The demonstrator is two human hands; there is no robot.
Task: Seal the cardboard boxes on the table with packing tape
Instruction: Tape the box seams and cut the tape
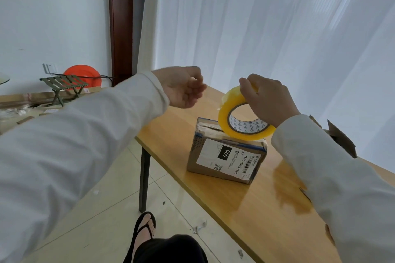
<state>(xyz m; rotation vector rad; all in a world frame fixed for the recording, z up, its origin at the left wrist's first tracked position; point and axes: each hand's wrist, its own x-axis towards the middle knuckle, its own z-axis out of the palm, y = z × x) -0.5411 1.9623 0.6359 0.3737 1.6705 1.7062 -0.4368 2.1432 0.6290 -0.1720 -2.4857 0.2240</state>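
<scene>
— On the wooden table (245, 209), what stands there?
— One small cardboard box (226, 153), brown, upright, its white shipping label facing us with "060" in a black patch, a barcode and a QR code. Its top flaps look creased, with blue edging.
— And the tape?
— The right hand (267, 100) grips a yellowish roll of tape (241, 121) by its upper rim, the roll's lower edge just over the box top; whether it touches, I cannot tell.
— The left hand (181, 88)?
— Raised above the table's far end, blurred, fingers loosely curled, holding nothing I can see.
</scene>
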